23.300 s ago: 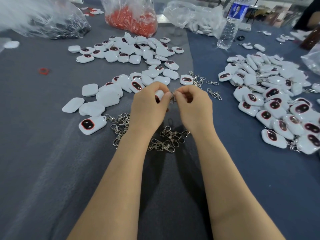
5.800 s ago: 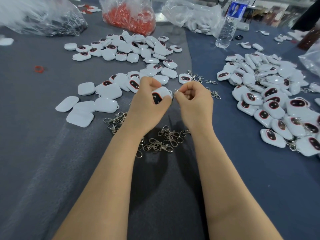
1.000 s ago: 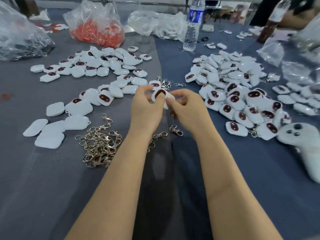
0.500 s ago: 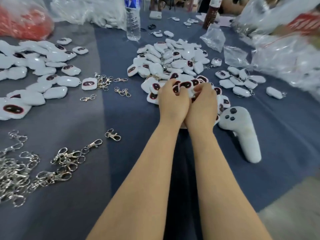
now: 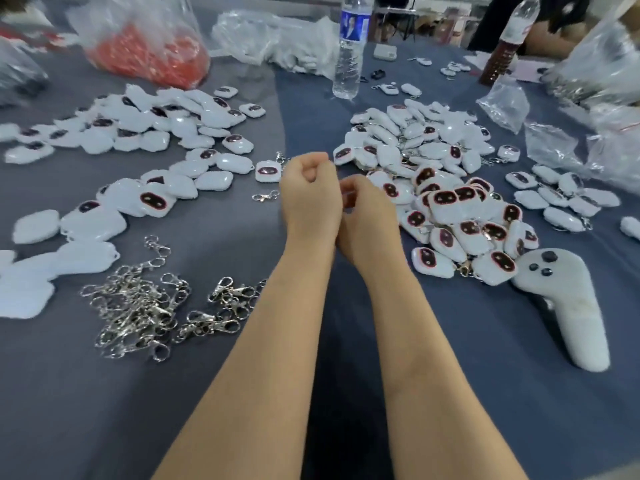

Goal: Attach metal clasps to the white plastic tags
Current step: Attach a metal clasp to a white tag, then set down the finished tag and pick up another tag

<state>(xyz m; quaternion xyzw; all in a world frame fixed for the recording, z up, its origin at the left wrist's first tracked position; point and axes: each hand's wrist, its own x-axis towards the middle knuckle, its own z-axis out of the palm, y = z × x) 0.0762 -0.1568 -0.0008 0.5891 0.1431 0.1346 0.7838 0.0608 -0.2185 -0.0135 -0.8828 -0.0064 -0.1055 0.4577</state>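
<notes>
Having left the pile of clasped tags (image 5: 450, 202) at right, both hands had drawn back to centre. The left hand (image 5: 310, 194) was fisted and empty. The right hand (image 5: 369, 216) was curled, apparently empty. One cycle was complete; clasps (image 5: 145, 306) and bare tags (image 5: 156, 199) lay at left.

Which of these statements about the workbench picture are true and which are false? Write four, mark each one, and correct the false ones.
1. A heap of loose metal clasps lies to the left of the left hand. True.
2. The clear water bottle lies on its side. False: it stands upright.
3. A white controller lies at the near edge of the right-hand pile of tags. True.
4. The bag of red parts sits at the far right. False: it sits at the far left.
</notes>
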